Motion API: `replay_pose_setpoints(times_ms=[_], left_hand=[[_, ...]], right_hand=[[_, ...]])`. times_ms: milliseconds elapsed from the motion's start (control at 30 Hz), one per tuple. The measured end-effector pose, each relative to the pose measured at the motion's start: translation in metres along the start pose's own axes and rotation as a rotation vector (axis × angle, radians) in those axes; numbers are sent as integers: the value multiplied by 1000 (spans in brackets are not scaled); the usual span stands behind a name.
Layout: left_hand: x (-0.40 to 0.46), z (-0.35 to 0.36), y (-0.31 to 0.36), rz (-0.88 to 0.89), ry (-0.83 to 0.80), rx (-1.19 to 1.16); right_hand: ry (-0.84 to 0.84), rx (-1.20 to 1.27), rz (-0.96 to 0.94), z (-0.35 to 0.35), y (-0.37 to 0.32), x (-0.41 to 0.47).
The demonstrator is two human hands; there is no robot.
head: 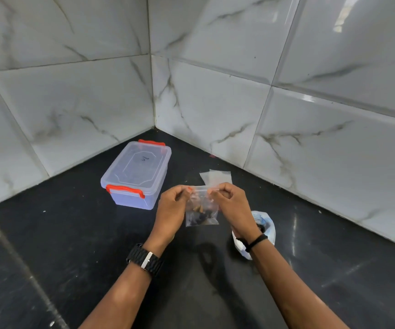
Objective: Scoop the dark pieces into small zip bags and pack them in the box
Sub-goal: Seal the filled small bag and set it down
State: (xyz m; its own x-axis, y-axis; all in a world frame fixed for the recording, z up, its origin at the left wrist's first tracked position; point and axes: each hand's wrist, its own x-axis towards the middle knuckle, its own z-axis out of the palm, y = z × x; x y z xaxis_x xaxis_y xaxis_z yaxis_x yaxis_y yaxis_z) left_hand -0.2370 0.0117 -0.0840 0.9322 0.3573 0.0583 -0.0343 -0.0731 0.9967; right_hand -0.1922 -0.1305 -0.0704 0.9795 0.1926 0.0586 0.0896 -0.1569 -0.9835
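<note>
A small clear zip bag [202,213] with dark pieces at its bottom hangs above the black counter. My left hand [171,205] pinches its top left corner and my right hand [230,203] pinches its top right corner along the zip strip. A clear plastic box [137,174] with red latches stands to the left, its lid on. A white plastic bag [266,227] holding more dark pieces sits behind my right wrist, partly hidden by it.
Spare empty zip bags [216,177] lie flat on the counter just beyond my hands. Marble-look tiled walls [215,103] meet in a corner behind the box. The black counter [73,233] spreads to the left and front.
</note>
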Motion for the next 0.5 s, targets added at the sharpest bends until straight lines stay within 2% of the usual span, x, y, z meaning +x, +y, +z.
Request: replay_pose_setpoints(times_ms=[133,233,333,433,500], left_hand=[[19,-5,-3,23,86,72],[33,-3,-6,5,143,126],[46,-1,-12,2,180,165],[58,-1,-22,-4,175,182],[66,-1,-30,37,169,307]], right_hand=[[-65,182,82,8,2,12],[-26,180,114,17,3,23],[-16,83,162,26,9,43],[12,-178,126,31,20,70],[33,-233,147,35,26,86]])
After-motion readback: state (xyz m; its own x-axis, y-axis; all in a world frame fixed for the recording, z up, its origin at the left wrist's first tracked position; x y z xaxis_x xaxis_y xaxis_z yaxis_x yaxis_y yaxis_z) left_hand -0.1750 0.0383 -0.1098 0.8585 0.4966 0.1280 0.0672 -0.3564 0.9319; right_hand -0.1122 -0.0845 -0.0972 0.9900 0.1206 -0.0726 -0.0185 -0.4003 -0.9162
